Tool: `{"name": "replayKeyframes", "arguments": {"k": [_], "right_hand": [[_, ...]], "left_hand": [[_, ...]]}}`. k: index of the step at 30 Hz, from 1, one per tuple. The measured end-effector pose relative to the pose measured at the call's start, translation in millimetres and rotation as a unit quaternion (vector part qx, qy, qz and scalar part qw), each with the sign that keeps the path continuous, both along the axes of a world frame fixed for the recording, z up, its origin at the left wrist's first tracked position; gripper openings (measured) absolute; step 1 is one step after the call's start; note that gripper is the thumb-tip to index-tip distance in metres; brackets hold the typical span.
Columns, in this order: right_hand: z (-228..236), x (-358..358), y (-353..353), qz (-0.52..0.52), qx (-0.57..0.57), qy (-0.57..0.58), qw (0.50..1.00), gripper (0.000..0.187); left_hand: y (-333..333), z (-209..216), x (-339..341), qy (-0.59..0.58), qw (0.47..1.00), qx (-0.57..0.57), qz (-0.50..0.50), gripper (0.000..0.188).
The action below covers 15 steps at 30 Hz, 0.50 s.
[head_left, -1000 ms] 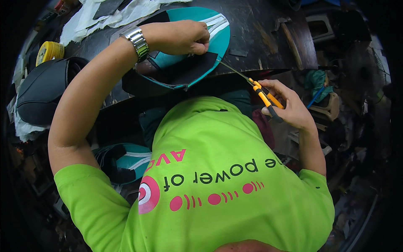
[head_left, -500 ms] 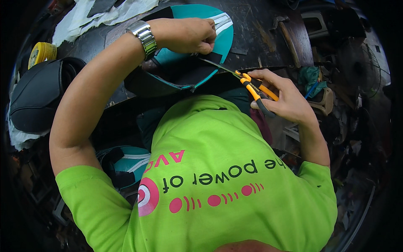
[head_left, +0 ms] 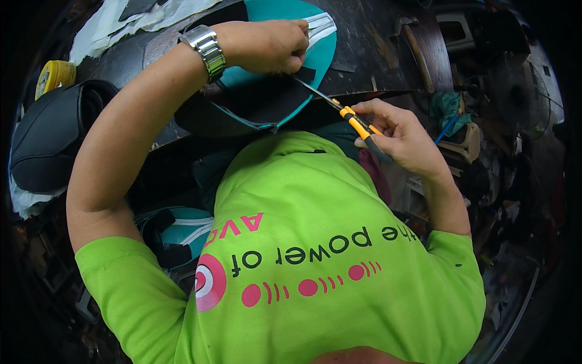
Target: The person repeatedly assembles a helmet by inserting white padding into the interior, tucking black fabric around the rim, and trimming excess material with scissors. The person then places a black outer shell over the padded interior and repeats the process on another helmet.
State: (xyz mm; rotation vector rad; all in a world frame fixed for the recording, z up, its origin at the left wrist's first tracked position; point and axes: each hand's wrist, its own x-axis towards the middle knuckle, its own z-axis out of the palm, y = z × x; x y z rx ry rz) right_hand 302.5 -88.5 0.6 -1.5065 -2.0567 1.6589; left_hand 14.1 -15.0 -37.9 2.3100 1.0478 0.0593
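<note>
A teal and black sewn cover (head_left: 318, 51) with white stripes lies over the near edge of the dark work table. My left hand (head_left: 270, 47), wearing a metal watch (head_left: 209, 51), is closed on it; the fingertips are curled under and hidden. In my right hand (head_left: 403, 136) is a pair of scissors (head_left: 357, 121) with orange and black grips. Their handles are squeezed close together. The long thin blade points up and left, with its tip at a small black patch on the cover, close beside my left fingers.
On the table (head_left: 376, 60) lies a wooden-handled hammer (head_left: 418, 54) at the right. White cloth (head_left: 115, 30), a yellow tub (head_left: 56, 77) and a rolled black cover (head_left: 51, 136) are at the left. A second teal piece (head_left: 185, 230) sits beside my lap. A fan (head_left: 530, 100) stands far right.
The scissors' handles have come together in my right hand, which has shifted slightly left. My left hand keeps its hold on the cover. The whole view has moved a little.
</note>
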Motion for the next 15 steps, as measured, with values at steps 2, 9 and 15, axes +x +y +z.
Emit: {"name": "replayKeyframes", "arguments": {"k": [2,9,15], "right_hand": [[0.5,-1.7,-5.0,-0.010,-0.004,-0.006,1.000,0.041],[-8.5,6.8,0.9,-0.170,-0.121,0.076,0.975,0.046],[-14.5,4.3,11.7,-0.170,-0.028,0.171,0.970,0.050]], "left_hand": [[-0.3,4.8,1.3,-0.045,0.999,0.004,0.028,0.015],[-80.4,45.5,30.0,-0.227,0.966,0.028,-0.119,0.023],[-137.6,12.5,45.2,0.033,0.920,0.370,0.125,0.034]]}}
